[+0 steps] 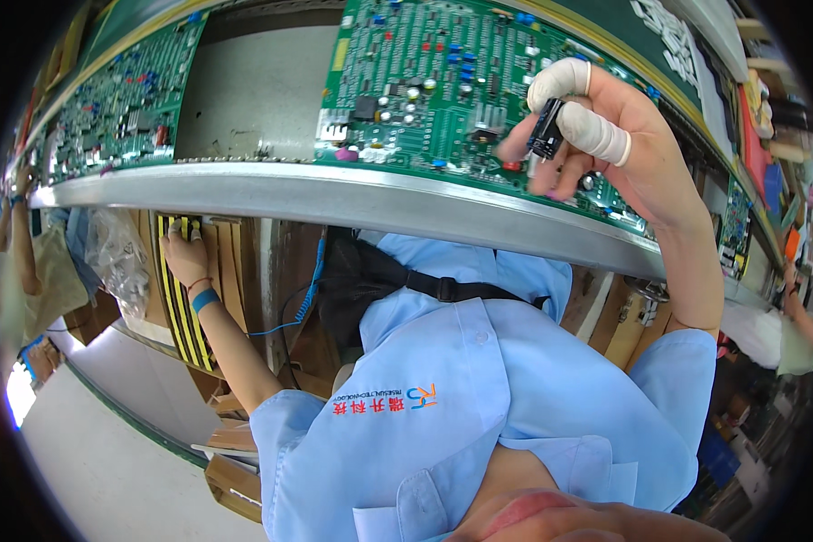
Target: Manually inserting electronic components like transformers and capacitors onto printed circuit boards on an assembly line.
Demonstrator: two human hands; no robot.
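Note:
Over the large green circuit board (397, 117), my right hand (605, 135) is raised, with white covers on its thumb and a finger. Thumb and finger pinch a black cylindrical capacitor (546, 129), tilted above the board, while the other fingers hang beneath it. Down at the left, my left hand (186, 256) reaches to the far end of a cardboard box (230, 298) holding long black-and-yellow strips (182, 312). Its covered fingers are bent in against the strips; the fingertips and anything between them are too small to make out.
A metal rail (334, 187) runs along the near edge of the boards. Another green board (126, 95) lies at the left on the line. A blue coiled cord (312, 280) hangs below the rail, and a clear plastic bag (117, 262) is beside the box. Co-workers' arms (27, 235) show at the edges.

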